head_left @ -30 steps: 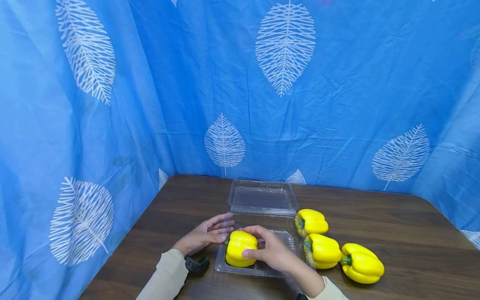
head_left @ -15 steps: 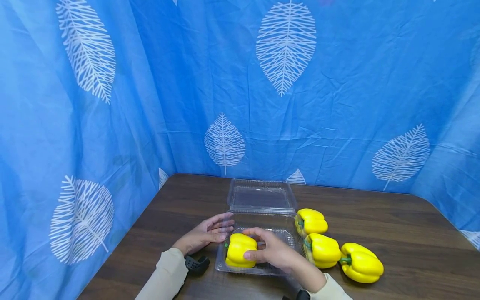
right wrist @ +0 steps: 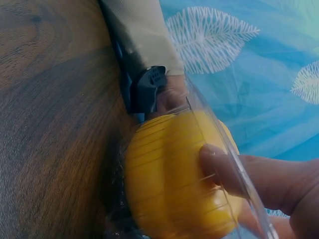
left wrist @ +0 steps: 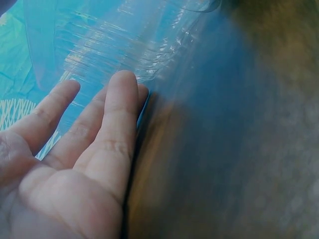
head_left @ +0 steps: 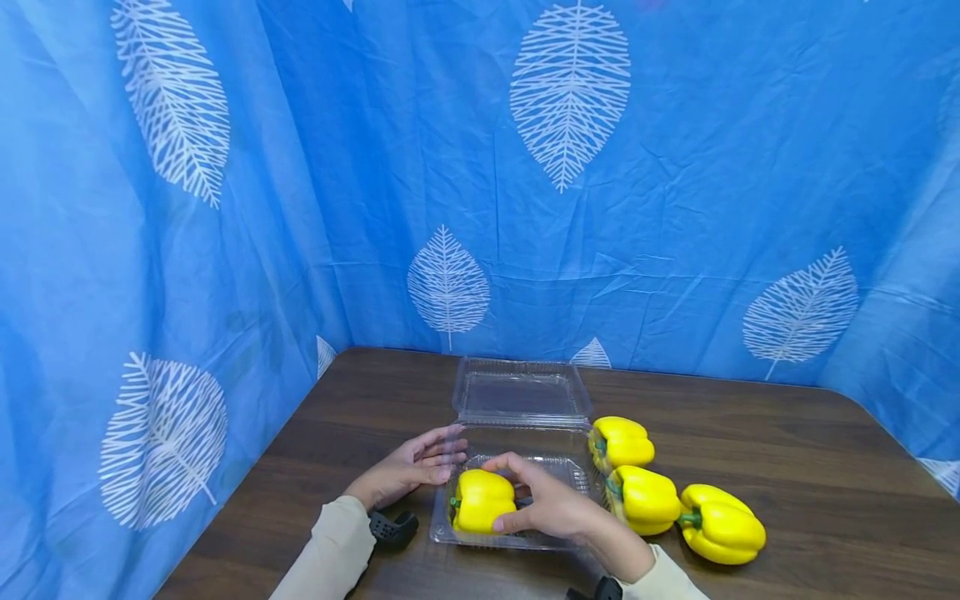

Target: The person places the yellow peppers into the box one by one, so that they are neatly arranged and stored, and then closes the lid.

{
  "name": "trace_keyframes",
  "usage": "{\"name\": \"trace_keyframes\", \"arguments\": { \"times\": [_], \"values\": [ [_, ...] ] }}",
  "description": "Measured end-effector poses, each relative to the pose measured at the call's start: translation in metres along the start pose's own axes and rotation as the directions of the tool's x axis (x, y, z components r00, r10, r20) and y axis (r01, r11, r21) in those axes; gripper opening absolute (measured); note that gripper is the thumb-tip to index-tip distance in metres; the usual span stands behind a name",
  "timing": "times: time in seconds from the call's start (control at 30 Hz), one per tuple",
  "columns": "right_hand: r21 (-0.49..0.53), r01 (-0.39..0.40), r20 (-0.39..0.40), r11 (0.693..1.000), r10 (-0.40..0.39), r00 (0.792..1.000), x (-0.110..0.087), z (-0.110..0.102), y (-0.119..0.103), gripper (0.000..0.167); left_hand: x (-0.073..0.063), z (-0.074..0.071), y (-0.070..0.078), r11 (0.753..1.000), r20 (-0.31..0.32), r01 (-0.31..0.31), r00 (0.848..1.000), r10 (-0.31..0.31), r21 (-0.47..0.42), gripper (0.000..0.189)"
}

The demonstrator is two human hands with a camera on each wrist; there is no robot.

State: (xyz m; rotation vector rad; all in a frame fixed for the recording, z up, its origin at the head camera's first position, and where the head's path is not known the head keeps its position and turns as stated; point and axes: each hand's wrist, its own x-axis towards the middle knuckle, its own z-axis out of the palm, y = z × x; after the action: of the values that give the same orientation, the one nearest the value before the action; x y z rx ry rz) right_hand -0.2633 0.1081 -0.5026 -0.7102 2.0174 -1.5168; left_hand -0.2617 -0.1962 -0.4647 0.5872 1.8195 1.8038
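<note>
A yellow bell pepper (head_left: 483,502) lies on its side in the left part of a clear plastic clamshell box (head_left: 517,543), its green stem toward the left. My right hand (head_left: 543,504) holds it from the right, thumb on the near side and fingers over the far side. The right wrist view shows the thumb (right wrist: 234,172) against the pepper, seen through the box wall. At the box's left wall my left hand (head_left: 412,467) rests with fingers extended; in the left wrist view the fingertips (left wrist: 122,82) are right at the ribbed plastic.
The box's lid (head_left: 521,390) lies folded back behind its base. To the right of the box sit three more yellow bell peppers: one at the back (head_left: 624,442), a middle pepper (head_left: 647,500) and an outer pepper (head_left: 722,525). A blue curtain (head_left: 675,208) hangs behind the wooden table (head_left: 795,442).
The pepper in my right hand has turned slightly and settled a little, its stem now lower on the left. My left hand has stayed in place by the box.
</note>
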Motion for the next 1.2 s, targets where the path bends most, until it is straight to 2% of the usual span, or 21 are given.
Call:
{"name": "trace_keyframes", "arguments": {
  "times": [0.23,0.57,0.7,0.87,0.93,1.0,1.1,1.2],
  "values": [
    [-0.057,0.015,-0.023,0.998,-0.016,1.000,0.002,0.002,0.003,0.069,0.000,0.001,0.000,1.000,-0.010,0.004,1.000,-0.004,0.005,0.081],
    [-0.054,-0.003,-0.037,0.999,0.001,0.999,-0.001,0.000,0.000,0.074,0.001,0.000,0.000,1.000,0.006,0.000,1.000,0.000,-0.010,0.083],
    [-0.055,0.012,-0.034,0.998,-0.014,0.999,-0.004,-0.003,-0.006,0.075,0.001,-0.001,-0.001,1.000,0.006,0.000,1.000,0.000,-0.012,0.083],
    [-0.068,0.024,-0.052,0.997,-0.028,0.998,-0.004,-0.010,-0.001,0.074,0.001,-0.001,0.000,1.000,0.005,-0.003,1.000,0.003,-0.019,0.082],
    [-0.085,0.039,-0.046,0.996,-0.043,0.998,-0.008,-0.012,-0.007,0.073,0.001,-0.001,0.000,1.000,0.007,-0.006,1.000,0.006,-0.022,0.081],
    [-0.118,0.064,-0.031,0.991,-0.068,0.997,-0.016,-0.012,-0.022,0.072,0.001,-0.001,0.000,1.000,0.008,-0.005,1.000,0.005,-0.024,0.081],
    [-0.130,0.084,-0.028,0.988,-0.089,0.996,-0.033,-0.006,-0.059,0.068,0.001,-0.001,0.001,1.000,0.011,-0.002,1.000,0.002,-0.025,0.081],
    [-0.123,0.068,-0.044,0.990,-0.074,0.996,-0.045,-0.002,-0.084,0.065,0.001,-0.001,0.003,1.000,0.009,0.005,1.000,-0.005,-0.025,0.080]
  ]
}}
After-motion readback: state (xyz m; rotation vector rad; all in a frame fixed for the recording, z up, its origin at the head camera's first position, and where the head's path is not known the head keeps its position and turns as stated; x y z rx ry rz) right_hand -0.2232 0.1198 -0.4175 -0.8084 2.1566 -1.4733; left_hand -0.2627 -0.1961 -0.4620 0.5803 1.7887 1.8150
